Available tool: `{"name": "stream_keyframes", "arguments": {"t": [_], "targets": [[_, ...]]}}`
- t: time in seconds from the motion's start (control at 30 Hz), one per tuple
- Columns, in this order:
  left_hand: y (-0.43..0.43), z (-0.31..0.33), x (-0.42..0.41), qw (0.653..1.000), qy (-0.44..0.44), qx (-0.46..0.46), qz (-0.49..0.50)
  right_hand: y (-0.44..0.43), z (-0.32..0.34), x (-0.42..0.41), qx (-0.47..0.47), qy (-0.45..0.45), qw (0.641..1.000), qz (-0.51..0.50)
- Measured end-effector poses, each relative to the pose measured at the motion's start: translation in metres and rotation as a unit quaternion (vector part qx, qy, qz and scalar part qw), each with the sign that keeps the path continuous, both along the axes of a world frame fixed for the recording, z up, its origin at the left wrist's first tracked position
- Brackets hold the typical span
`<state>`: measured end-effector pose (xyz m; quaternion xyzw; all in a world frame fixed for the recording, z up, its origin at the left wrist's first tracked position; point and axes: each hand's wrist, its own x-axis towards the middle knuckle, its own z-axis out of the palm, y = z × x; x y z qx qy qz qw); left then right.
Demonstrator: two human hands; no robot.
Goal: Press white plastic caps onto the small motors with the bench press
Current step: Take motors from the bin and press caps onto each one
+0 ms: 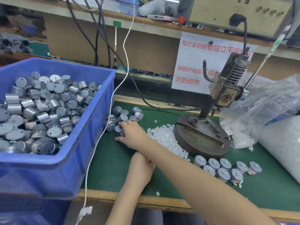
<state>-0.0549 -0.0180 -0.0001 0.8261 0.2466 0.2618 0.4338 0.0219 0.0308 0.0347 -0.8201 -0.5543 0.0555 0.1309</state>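
Bin (pixel 68 159) of motors, left of frame. At centre, the right hand (pixel 131 133) grasps 1 motor (pixel 119 131) just beside it; the left hand (pixel 140 168), tucked beneath the right forearm, hides its grip. Right of centre: white caps (pixel 163 137), bench press (pixel 201 140).

Blue plastic crate (pixel 68 168): stood at left on green mat (pixel 113 168). White cable (pixel 123 46): draped past crate's right wall. Black cables (pixel 96 52): hung behind. Paper notice (pixel 191 62), red characters: fixed to back panel. Clear plastic bag (pixel 267 101): crumpled at right. Beige case (pixel 227 10), phone (pixel 160 17): kept on shelf (pixel 146 25).
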Motion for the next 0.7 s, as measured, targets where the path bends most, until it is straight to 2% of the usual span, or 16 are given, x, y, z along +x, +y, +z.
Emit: {"name": "stream_keyframes", "arguments": {"t": [0.2,0.27,0.4,0.5,0.6,0.7], "targets": [[-0.001,0.001,-0.002,1.000,-0.017,-0.024,0.007,0.001,-0.002,0.001,0.030,0.076,0.996,-0.026],[-0.002,0.002,-0.003,0.999,-0.002,-0.031,-0.006,-0.005,-0.004,0.002,0.074,0.136,0.987,-0.044],[-0.003,0.000,-0.002,0.999,0.026,0.010,-0.036,-0.028,-0.004,0.009,0.200,0.278,0.927,-0.152],[-0.003,0.001,-0.002,0.999,0.004,0.007,-0.032,-0.053,-0.001,0.016,0.254,0.344,0.883,-0.192],[-0.002,0.003,-0.003,0.999,-0.027,-0.027,-0.009,-0.085,0.003,0.027,0.266,0.373,0.864,-0.207],[-0.003,0.002,-0.003,0.999,-0.032,-0.036,-0.015,-0.118,0.005,0.033,0.259,0.383,0.861,-0.210]]}}
